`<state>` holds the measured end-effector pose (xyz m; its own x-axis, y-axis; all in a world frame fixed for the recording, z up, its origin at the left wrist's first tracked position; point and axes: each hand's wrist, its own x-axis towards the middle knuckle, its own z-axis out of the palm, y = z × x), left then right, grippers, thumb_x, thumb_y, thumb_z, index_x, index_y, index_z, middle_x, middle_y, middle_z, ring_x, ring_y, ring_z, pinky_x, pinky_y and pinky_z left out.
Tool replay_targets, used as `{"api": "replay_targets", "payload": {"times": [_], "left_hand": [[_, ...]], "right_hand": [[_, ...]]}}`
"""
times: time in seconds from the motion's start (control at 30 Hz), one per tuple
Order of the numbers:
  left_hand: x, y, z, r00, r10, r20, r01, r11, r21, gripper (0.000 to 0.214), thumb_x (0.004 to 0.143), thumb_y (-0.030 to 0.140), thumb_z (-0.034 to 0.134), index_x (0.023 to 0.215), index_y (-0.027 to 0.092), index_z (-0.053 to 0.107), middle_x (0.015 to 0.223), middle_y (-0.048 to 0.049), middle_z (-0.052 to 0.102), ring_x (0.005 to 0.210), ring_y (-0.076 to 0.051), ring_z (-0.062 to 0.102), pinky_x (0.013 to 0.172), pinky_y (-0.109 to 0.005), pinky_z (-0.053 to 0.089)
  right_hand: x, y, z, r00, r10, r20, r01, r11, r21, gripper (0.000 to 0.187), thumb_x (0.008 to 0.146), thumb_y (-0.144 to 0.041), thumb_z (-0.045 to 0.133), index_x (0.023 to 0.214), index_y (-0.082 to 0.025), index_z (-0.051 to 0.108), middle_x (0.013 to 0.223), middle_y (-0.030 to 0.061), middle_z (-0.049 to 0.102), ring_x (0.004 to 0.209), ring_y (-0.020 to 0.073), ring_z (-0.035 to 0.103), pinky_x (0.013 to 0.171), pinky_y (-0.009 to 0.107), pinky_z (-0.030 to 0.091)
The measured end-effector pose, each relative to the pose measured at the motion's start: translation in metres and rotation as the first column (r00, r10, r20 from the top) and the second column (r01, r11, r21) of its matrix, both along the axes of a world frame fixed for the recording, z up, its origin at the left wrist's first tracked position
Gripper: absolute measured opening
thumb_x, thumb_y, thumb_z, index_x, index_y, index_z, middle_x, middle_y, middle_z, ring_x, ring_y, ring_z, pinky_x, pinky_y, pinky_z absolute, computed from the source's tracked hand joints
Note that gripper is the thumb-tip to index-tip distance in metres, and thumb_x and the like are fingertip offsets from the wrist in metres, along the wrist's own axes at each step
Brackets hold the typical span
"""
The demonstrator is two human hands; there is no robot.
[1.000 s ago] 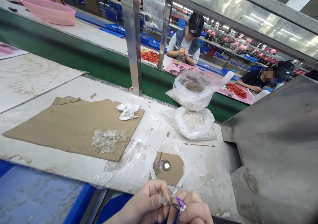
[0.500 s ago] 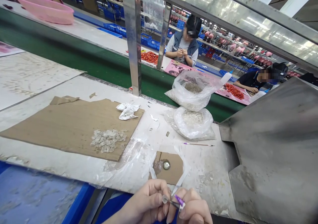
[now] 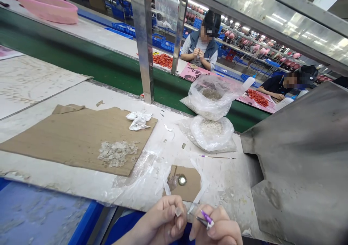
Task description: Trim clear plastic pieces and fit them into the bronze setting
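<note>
My left hand (image 3: 163, 221) is closed, pinching a small translucent clear piece (image 3: 178, 211) between thumb and fingertips. To its right, my right hand (image 3: 219, 227) is wrapped round a purple-tipped stick (image 3: 207, 216) and a dark-pointed tool (image 3: 202, 221), with something white where the two meet. The hands are apart, and both points face the left hand. Just beyond them lies a small cardboard piece (image 3: 190, 192) bearing a round metal cap (image 3: 182, 180) with a shiny inside. Another purple-tipped stick (image 3: 219, 157) rests on the white table farther right.
Many clear pieces (image 3: 118, 153) are heaped on a large cardboard sheet (image 3: 70, 136), near a crumpled tissue (image 3: 139, 121). Two plastic bags (image 3: 195, 96) of small pieces stand by the green belt (image 3: 108, 76). A metal panel (image 3: 304, 158) bounds the right. Co-workers (image 3: 202, 44) sit opposite.
My right hand has moved right with the stick and dark-pointed tool, so a gap has opened from my left hand. The clear piece stays in my left fingers, turned differently.
</note>
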<state>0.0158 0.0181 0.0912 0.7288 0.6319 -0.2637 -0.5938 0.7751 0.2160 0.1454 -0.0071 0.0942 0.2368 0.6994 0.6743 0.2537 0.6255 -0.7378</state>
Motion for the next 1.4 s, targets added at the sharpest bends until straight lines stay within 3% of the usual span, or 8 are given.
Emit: {"api": "replay_targets", "payload": {"times": [0.17,0.37,0.5,0.67,0.77,0.87,1.0,1.4], "left_hand": [[-0.002,0.007,0.007,0.999,0.027,0.029,-0.024,0.995,-0.094,0.036,0.061,0.035,0.103,0.067,0.011,0.077,0.058,0.0027,0.057,0.049,-0.004,0.035,0.051,-0.015,0.031],[0.001,0.015,-0.006,0.997,0.068,0.028,-0.06,0.976,-0.209,0.029,0.061,0.025,0.104,0.066,0.01,0.079,0.06,0.0008,0.061,0.05,-0.003,0.044,0.05,-0.011,0.035],[0.002,0.019,-0.009,0.996,0.089,0.024,-0.08,0.958,-0.274,0.028,0.062,0.025,0.103,0.065,0.011,0.079,0.06,0.0017,0.061,0.05,-0.002,0.047,0.049,-0.009,0.038],[0.0,0.022,0.001,0.996,0.094,-0.006,-0.091,0.945,-0.315,0.027,0.062,0.023,0.103,0.064,0.011,0.079,0.06,0.001,0.064,0.051,-0.003,0.05,0.05,-0.01,0.043],[0.0,0.024,0.011,0.995,0.094,-0.027,-0.098,0.94,-0.328,0.027,0.062,0.021,0.103,0.063,0.011,0.078,0.061,0.0009,0.065,0.051,-0.003,0.052,0.051,-0.01,0.044],[0.002,0.025,0.019,0.993,0.112,-0.048,-0.121,0.939,-0.322,0.028,0.059,0.022,0.104,0.063,0.012,0.078,0.061,0.0019,0.065,0.051,-0.003,0.052,0.053,-0.011,0.046],[0.006,0.024,0.027,0.985,0.151,-0.089,-0.17,0.944,-0.282,0.029,0.06,0.026,0.104,0.061,0.014,0.078,0.057,0.0038,0.064,0.051,-0.004,0.052,0.055,-0.012,0.049],[0.008,0.023,0.032,0.977,0.119,-0.175,-0.162,0.951,-0.263,0.036,0.051,0.033,0.107,0.056,0.015,0.076,0.051,0.005,0.062,0.05,-0.006,0.052,0.056,-0.016,0.052]], "right_hand": [[0.008,0.018,-0.013,0.973,-0.213,0.086,0.219,0.973,-0.069,0.029,0.113,-0.031,0.038,0.094,-0.026,0.06,0.06,-0.0073,0.047,0.044,0.0127,0.049,0.043,0.024,0.043],[0.027,0.023,-0.069,0.935,-0.198,0.293,0.277,0.926,-0.258,0.03,0.109,-0.032,0.046,0.092,-0.023,0.069,0.073,0.0011,0.069,0.062,0.0185,0.065,0.057,0.03,0.051],[0.029,0.027,-0.083,0.932,-0.134,0.337,0.242,0.921,-0.305,0.035,0.11,-0.035,0.047,0.086,-0.023,0.071,0.068,0.0,0.068,0.057,0.0173,0.064,0.055,0.029,0.05],[0.022,0.027,-0.058,0.969,-0.152,0.193,0.2,0.944,-0.263,0.027,0.111,-0.032,0.047,0.095,-0.024,0.067,0.069,-0.002,0.063,0.056,0.0153,0.06,0.051,0.026,0.048],[0.012,0.02,-0.031,0.989,-0.144,0.044,0.15,0.967,-0.208,0.029,0.114,-0.03,0.033,0.099,-0.027,0.058,0.063,-0.0064,0.048,0.049,0.0144,0.056,0.044,0.024,0.046],[-0.002,0.018,-0.004,0.99,-0.067,-0.127,0.05,0.989,-0.137,0.031,0.114,-0.037,0.032,0.101,-0.027,0.059,0.062,-0.007,0.042,0.042,0.0135,0.052,0.034,0.023,0.04],[-0.017,0.028,0.018,0.964,0.053,-0.26,-0.087,0.989,-0.122,0.027,0.112,-0.035,0.04,0.104,-0.027,0.065,0.064,-0.0074,0.042,0.04,0.0129,0.056,0.036,0.025,0.05],[-0.02,0.034,0.018,0.964,0.1,-0.246,-0.126,0.988,-0.093,0.025,0.112,-0.03,0.044,0.112,-0.025,0.069,0.059,-0.0065,0.051,0.044,0.014,0.06,0.043,0.027,0.056]]}}
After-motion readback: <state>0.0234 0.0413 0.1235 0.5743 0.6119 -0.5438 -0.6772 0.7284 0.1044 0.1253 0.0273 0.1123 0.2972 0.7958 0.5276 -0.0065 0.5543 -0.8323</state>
